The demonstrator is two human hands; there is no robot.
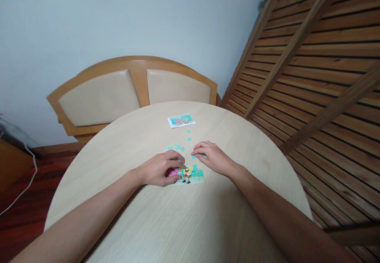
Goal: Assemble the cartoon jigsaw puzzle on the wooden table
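Note:
A partly joined jigsaw puzzle [194, 179] lies on the table, showing a yellow square cartoon figure and a pink one. My left hand [162, 169] rests over its left side, thumb and fingers apart, hiding part of the pink figure. My right hand [212, 157] is just beyond the puzzle's upper right, palm down with fingers stretched out. Under its fingertips is a loose teal puzzle piece [192, 157]; whether they touch it I cannot tell. Several more loose teal pieces [182, 149] are scattered beyond my left hand, and two lie farther up.
A small printed picture card [181, 120] with the same cartoon figures lies near the far side of the round wooden table [133, 136]. Behind stands a padded wooden headboard [142, 81]. Slatted wood panels [311, 77] lean at the right, and a white cable [35, 164] hangs at the left.

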